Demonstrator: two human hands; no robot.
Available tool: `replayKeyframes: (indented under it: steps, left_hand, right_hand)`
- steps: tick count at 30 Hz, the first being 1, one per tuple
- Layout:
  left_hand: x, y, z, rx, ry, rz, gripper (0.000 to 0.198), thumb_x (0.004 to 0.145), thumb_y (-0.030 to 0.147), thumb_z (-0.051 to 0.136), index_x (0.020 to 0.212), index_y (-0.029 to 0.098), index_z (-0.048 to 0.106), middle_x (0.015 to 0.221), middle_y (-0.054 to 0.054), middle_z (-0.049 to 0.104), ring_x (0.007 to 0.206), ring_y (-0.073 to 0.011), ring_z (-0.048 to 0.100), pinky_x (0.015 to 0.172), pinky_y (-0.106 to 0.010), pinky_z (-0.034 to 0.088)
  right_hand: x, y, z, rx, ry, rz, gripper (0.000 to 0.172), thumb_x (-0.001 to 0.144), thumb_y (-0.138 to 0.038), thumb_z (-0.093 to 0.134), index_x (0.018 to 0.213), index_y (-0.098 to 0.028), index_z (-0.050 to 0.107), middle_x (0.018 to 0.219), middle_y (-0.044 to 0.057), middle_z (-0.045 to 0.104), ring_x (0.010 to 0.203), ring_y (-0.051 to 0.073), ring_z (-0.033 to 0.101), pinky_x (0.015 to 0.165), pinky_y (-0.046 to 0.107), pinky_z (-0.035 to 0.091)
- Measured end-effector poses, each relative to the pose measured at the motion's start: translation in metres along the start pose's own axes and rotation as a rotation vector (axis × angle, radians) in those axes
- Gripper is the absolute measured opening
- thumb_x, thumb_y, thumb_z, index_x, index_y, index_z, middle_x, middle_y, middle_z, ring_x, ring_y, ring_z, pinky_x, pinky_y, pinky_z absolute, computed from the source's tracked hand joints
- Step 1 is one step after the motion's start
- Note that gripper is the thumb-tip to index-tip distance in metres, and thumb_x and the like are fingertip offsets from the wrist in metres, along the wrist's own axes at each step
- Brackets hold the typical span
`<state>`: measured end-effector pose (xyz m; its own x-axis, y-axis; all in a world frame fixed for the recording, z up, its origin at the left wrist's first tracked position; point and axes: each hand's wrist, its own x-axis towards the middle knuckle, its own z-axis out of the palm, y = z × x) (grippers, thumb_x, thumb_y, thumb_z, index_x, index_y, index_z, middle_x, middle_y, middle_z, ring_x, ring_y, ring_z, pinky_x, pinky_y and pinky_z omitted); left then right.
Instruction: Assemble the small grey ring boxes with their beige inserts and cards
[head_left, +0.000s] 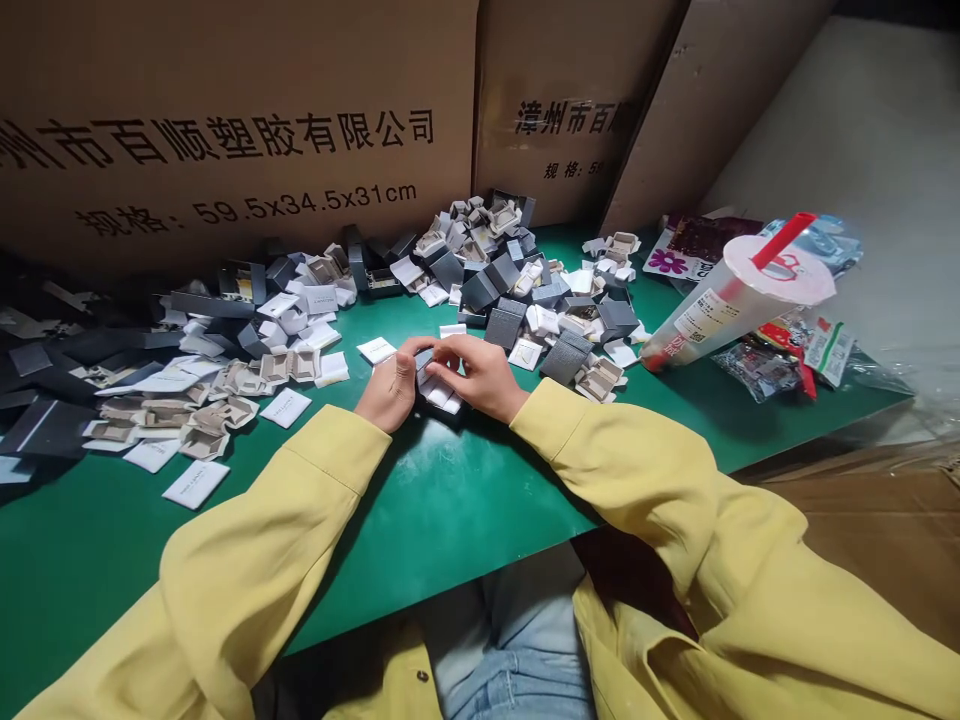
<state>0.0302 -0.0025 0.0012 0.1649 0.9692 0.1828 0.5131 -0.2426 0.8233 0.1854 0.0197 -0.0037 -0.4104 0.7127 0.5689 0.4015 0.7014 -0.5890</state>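
Observation:
Between my hands is a small black box (pixel 441 397) with a white lining or insert showing inside. Curled around its left side, my left hand (pixel 391 386) has the thumb up near the rim. My right hand (pixel 481 372) is closed over the right and far side, with bent fingers at the white part. The fingertips partly hide the box. White folded cards, one of them a card (pixel 376 350) just beyond my left hand, lie nearby. Past my right hand are more dark boxes (pixel 566 355) and beige card inserts (pixel 600 380).
Across the green table (pixel 450 500) spreads a heap of dark boxes, inserts and white cards (pixel 286 408). Large cardboard cartons (pixel 300 60) stand along the back. A drink cup (pixel 705 310) with a red straw and several snack packets (pixel 761 365) occupy the right.

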Motion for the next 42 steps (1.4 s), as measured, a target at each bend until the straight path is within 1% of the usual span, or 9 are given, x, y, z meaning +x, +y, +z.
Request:
replayKeyframes:
  steps: [5,9,12,15,18,23,30,35,42]
  left_hand:
    - [0.001,-0.005,0.0,-0.007,-0.089,0.063,0.077,0.078,0.069,0.004,0.115,0.019,0.05,0.093,-0.008,0.062,0.078,-0.0202,0.058,0.069,-0.03,0.047]
    - [0.0,0.002,-0.002,0.059,-0.104,0.131,0.059,0.079,0.064,0.031,0.112,0.019,0.049,0.106,-0.007,0.059,0.093,-0.0218,0.055,0.08,-0.03,0.044]
    - [0.0,0.006,-0.002,0.125,-0.042,0.099,0.045,0.078,0.053,0.046,0.108,0.019,0.049,0.098,-0.004,0.06,0.086,-0.0186,0.056,0.079,-0.028,0.043]
    - [0.001,0.003,-0.001,0.15,0.067,0.051,0.038,0.08,0.047,0.044,0.106,0.019,0.047,0.091,-0.002,0.058,0.076,-0.0159,0.055,0.074,-0.027,0.043]
    - [0.003,-0.004,-0.001,0.18,0.15,0.014,0.04,0.079,0.05,0.043,0.105,0.019,0.044,0.089,-0.003,0.057,0.073,-0.0162,0.054,0.07,-0.028,0.042]
    - [0.004,-0.009,-0.004,0.209,0.125,0.025,0.044,0.079,0.056,0.038,0.102,0.019,0.044,0.084,-0.003,0.057,0.07,-0.0171,0.055,0.065,-0.027,0.042]
    - [0.002,-0.005,-0.004,0.338,0.11,0.095,0.06,0.077,0.069,0.027,0.103,0.019,0.049,0.084,-0.005,0.058,0.07,-0.0194,0.056,0.063,-0.028,0.04]
    - [0.002,-0.005,-0.004,0.347,0.092,0.125,0.068,0.075,0.072,0.021,0.105,0.019,0.05,0.09,-0.006,0.06,0.077,-0.021,0.058,0.067,-0.028,0.041]
    - [0.002,-0.006,-0.005,0.382,0.068,0.118,0.07,0.075,0.073,0.022,0.109,0.019,0.05,0.091,-0.007,0.062,0.079,-0.0223,0.059,0.066,-0.028,0.042]
  right_hand:
    - [-0.001,-0.002,0.001,-0.033,0.024,0.072,0.011,0.08,-0.028,0.05,0.073,-0.019,0.049,0.065,-0.002,0.051,0.061,0.011,0.047,0.059,0.022,0.038]
    - [-0.002,0.0,0.002,-0.032,0.041,0.109,0.008,0.076,-0.024,0.051,0.072,-0.019,0.047,0.064,-0.002,0.05,0.059,0.011,0.047,0.057,0.022,0.037]
    - [0.0,0.001,0.0,-0.012,-0.001,0.063,0.005,0.079,-0.02,0.047,0.075,-0.018,0.05,0.071,0.0,0.055,0.063,0.011,0.049,0.06,0.023,0.039]
    - [0.002,0.002,-0.005,-0.032,-0.011,0.012,0.011,0.082,-0.016,0.042,0.082,-0.017,0.053,0.083,0.004,0.059,0.076,0.014,0.051,0.07,0.026,0.041]
    - [0.002,0.003,-0.008,-0.093,-0.059,-0.023,0.012,0.084,-0.022,0.044,0.087,-0.017,0.054,0.091,0.006,0.059,0.089,0.018,0.05,0.081,0.032,0.039]
    - [0.0,0.004,-0.007,-0.166,-0.255,-0.054,0.022,0.079,-0.035,0.055,0.09,-0.016,0.055,0.09,0.007,0.06,0.088,0.021,0.048,0.079,0.033,0.038]
    - [-0.002,0.003,-0.003,-0.15,-0.262,-0.101,0.022,0.075,-0.029,0.058,0.093,-0.016,0.059,0.094,0.006,0.061,0.09,0.02,0.046,0.083,0.033,0.039]
    - [-0.002,0.005,-0.003,-0.077,-0.235,-0.064,0.019,0.077,-0.029,0.058,0.091,-0.018,0.062,0.093,0.005,0.06,0.089,0.018,0.049,0.083,0.031,0.041]
    - [0.002,0.009,-0.007,-0.104,-0.329,-0.161,0.017,0.079,-0.031,0.057,0.088,-0.017,0.062,0.092,0.008,0.054,0.089,0.019,0.047,0.083,0.034,0.041]
